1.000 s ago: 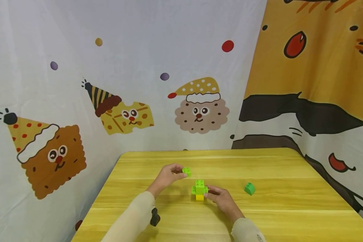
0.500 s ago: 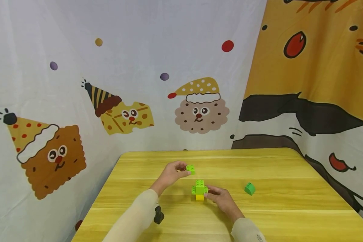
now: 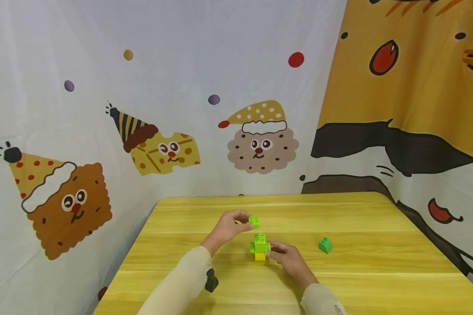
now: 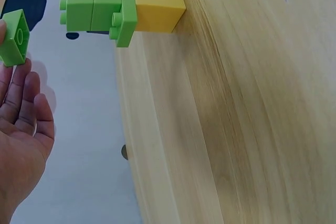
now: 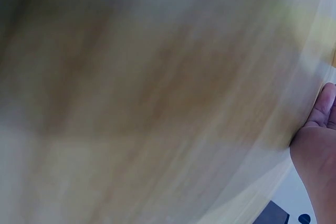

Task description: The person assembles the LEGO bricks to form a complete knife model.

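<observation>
While the lime brick (image 3: 254, 221) hangs pinched in the left hand (image 3: 230, 226), I see a gap between it and the upright lime-and-yellow stack (image 3: 260, 246) below. Right hand (image 3: 291, 260) grips that stack's right side. Well to the right, a darker green curved brick (image 3: 325, 245) on the wooden table (image 3: 362, 293). Printed cloth (image 3: 181, 74) behind.

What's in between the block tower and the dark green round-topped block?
In the head view, the right hand is there, right up at the block tower, then bare tabletop until the round-topped block.
</observation>
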A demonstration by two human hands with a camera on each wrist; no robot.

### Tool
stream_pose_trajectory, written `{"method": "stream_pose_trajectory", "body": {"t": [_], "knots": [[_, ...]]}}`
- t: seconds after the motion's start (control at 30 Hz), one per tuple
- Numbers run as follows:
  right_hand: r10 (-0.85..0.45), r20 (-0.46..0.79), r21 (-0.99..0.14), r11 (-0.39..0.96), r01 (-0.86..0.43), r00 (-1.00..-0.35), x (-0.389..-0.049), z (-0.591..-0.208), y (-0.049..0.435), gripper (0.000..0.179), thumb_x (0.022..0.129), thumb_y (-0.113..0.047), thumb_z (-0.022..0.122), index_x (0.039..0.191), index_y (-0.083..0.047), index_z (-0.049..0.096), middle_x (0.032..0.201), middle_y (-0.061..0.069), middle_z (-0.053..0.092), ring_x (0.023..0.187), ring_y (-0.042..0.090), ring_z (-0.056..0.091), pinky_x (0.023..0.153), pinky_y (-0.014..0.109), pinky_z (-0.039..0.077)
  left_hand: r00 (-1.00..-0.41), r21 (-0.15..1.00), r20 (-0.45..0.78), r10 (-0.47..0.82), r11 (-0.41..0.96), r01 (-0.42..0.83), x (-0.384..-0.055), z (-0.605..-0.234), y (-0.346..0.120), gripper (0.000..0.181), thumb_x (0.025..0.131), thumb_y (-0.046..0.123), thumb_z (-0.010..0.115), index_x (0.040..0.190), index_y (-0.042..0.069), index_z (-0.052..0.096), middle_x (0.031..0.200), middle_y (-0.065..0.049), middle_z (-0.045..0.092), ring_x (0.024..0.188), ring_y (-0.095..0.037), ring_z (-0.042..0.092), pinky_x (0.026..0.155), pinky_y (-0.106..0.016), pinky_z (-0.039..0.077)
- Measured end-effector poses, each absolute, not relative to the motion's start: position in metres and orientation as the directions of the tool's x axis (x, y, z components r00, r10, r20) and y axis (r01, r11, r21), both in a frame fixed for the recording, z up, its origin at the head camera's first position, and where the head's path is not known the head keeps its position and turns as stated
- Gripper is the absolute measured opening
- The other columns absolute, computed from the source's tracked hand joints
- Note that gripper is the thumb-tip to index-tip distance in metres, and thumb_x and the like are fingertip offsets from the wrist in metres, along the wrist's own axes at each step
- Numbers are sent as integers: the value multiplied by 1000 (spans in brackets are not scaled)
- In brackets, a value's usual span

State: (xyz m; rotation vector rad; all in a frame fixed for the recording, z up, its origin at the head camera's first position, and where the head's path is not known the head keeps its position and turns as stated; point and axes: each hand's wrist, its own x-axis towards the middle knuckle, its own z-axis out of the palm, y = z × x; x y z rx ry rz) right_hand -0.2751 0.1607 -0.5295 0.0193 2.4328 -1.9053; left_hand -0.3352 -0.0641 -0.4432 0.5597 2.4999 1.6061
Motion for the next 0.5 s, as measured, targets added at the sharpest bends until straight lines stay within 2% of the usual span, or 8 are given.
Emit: {"method": "stream_pose_trajectory", "body": {"t": [0.5], "knots": [[-33, -53, -967, 252, 43, -998, -275, -529, 162, 50, 88, -28, 77, 130, -3, 65, 116, 12, 68, 105, 25, 61, 85, 42, 51, -917, 912, 74, 392, 345, 221, -330, -448, -58, 32, 88, 35, 77, 114, 18, 69, 107, 2, 63, 100, -22, 57, 81, -39, 50]]}}
